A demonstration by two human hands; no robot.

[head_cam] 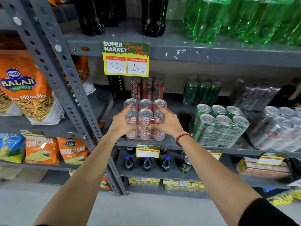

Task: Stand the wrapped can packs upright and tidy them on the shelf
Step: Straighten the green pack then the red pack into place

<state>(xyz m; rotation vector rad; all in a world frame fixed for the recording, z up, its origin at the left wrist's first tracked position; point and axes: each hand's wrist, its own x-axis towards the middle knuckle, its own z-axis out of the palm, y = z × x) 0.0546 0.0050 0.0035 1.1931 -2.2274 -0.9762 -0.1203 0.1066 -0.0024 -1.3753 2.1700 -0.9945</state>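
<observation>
A wrapped pack of red cola cans (145,119) stands upright at the front of the grey middle shelf (169,145). My left hand (123,123) grips its left side and my right hand (165,122) grips its right side, fingers over the can tops. Behind it stands another red can pack (147,88), upright. To the right a green can pack (218,125) stands at the front, with a second green pack (202,91) behind it. Further right are a silver can pack (278,129) and a dark wrapped pack (254,94).
A yellow price sign (126,59) hangs from the shelf above. Dark bottles (91,15) and green bottles (244,18) stand on the upper shelf. Small bottles (147,163) sit on the shelf below. Orange snack bags (24,88) fill the left rack, past a perforated upright (68,88).
</observation>
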